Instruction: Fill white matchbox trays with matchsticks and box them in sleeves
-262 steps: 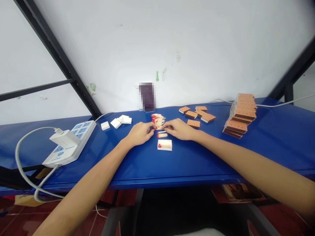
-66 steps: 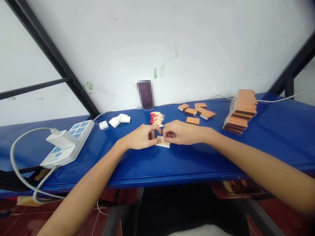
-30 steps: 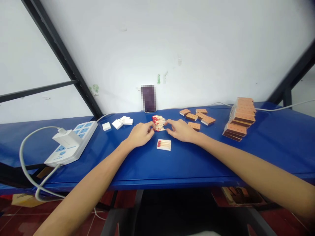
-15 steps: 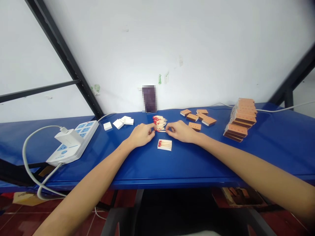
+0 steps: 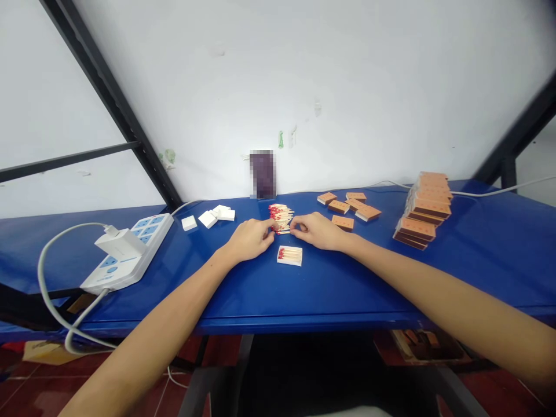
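A pile of red-headed matches (image 5: 282, 214) lies on the blue table, heads toward the left. My left hand (image 5: 252, 238) is closed at the pile's near left side, its fingertips pinching at the match heads. From the other side my right hand (image 5: 316, 230) pinches the bare stick ends with thumb and forefinger. How many matches sit between the fingers is too small to tell. Just in front of both hands rests a white matchbox tray (image 5: 290, 263) with a few matches in it, heads also to the left.
Several white trays (image 5: 208, 219) lie to the left, beyond a power strip (image 5: 147, 243) with a plugged charger. Loose orange matchboxes (image 5: 368, 213) are scattered right of the pile; stacked matchboxes (image 5: 428, 200) stand farther right. A pixelated dark object (image 5: 263, 175) leans against the wall.
My right hand has shifted very slightly left, toward the pile. My left hand stays at the match heads, and the tray in front looks the same.
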A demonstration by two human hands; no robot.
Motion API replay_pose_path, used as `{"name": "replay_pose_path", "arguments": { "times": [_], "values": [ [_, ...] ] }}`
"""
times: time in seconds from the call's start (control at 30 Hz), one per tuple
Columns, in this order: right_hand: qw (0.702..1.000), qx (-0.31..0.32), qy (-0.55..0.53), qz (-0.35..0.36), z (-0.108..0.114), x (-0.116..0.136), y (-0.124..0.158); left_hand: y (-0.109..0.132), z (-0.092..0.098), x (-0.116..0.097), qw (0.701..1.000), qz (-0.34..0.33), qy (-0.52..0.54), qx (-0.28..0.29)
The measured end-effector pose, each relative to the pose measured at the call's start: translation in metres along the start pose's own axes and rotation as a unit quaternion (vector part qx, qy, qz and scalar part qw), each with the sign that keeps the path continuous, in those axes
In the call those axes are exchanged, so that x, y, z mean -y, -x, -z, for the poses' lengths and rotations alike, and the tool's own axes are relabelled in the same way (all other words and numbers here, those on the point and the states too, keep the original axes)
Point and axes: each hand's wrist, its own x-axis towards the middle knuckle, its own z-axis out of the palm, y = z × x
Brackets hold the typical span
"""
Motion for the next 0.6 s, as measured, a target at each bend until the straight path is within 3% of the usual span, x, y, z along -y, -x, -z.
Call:
{"name": "replay_pose_path", "arguments": {
  "times": [0.37,0.6],
  "values": [
    [0.999,-0.049,0.002,0.012,-0.003,-0.011,-0.006,-0.004,-0.004,-0.002,1.000,0.004,0.017,0.010],
    [0.995,-0.002,0.080,0.063,0.003,-0.002,-0.012,-0.003,-0.004,-0.003,0.999,-0.005,0.041,0.012]
  ]
}}
